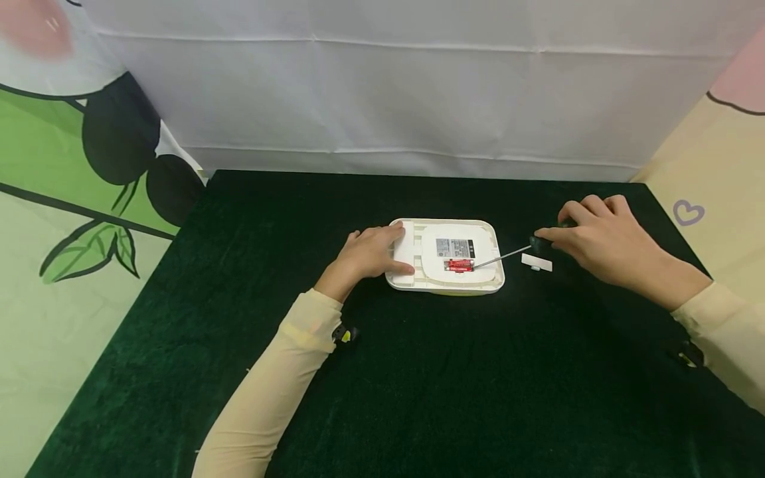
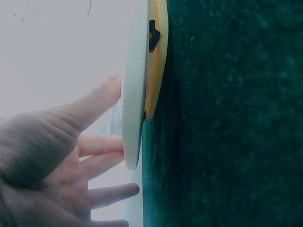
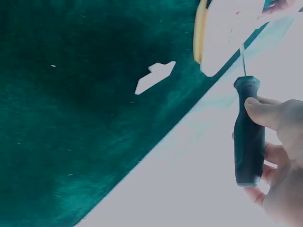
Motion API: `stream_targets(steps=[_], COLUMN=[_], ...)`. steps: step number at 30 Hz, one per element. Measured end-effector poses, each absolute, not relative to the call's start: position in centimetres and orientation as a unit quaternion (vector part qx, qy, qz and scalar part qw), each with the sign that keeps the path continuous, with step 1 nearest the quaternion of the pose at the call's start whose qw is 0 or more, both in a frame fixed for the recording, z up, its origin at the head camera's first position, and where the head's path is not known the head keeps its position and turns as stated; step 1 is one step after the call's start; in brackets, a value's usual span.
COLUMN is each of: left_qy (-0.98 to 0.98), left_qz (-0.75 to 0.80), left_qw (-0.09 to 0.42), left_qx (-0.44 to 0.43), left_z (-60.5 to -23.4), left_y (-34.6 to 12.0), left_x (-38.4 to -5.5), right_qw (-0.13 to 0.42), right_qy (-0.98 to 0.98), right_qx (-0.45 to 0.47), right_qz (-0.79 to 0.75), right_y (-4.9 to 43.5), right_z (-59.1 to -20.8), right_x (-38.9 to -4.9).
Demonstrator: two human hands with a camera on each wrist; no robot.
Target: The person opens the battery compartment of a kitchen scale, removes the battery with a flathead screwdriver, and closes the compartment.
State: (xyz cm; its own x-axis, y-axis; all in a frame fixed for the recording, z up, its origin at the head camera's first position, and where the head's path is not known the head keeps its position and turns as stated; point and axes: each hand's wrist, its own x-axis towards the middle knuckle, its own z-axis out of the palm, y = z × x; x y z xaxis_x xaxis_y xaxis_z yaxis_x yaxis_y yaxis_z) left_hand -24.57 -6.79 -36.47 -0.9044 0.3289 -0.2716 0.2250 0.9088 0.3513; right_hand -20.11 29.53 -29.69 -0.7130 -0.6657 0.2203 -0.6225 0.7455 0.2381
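Note:
A white, rounded rectangular device lies on the cloth, its underside with a printed label facing up. Red batteries sit in an opening in that underside; how many is unclear. My left hand rests on the device's left end, thumb and fingertips touching it, fingers fairly straight in the left wrist view. In my right hand I hold a screwdriver by its dark handle. Its thin shaft slants leftward, the tip at the batteries' right end. Under the handle lies a small white battery cover.
Dark green cloth covers the table. Behind it hangs a white sheet, with patterned cloth at left and right. The device's other side shows a yellow layer against the cloth.

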Motion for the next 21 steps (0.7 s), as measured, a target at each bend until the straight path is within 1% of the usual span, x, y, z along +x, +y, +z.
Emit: stream_targets(steps=[5, 15, 21], left_qy=[0.964, 0.968, 0.968], left_qz=[0.157, 0.146, 0.146], left_qw=[0.161, 0.158, 0.158], left_qx=[0.139, 0.131, 0.131], left_z=[-36.5, -36.5, -36.6], left_y=[-6.6, -6.2, -6.3], left_x=[-24.7, -24.6, -24.6], right_qw=[0.159, 0.164, 0.169], right_qy=[-0.915, -0.908, -0.908], right_qx=[0.357, 0.361, 0.360], right_qz=[-0.096, -0.133, -0.135], right_y=[28.5, 26.3, 26.3], right_z=[-28.8, -27.6, -28.0], right_x=[-20.2, -20.5, -20.6])
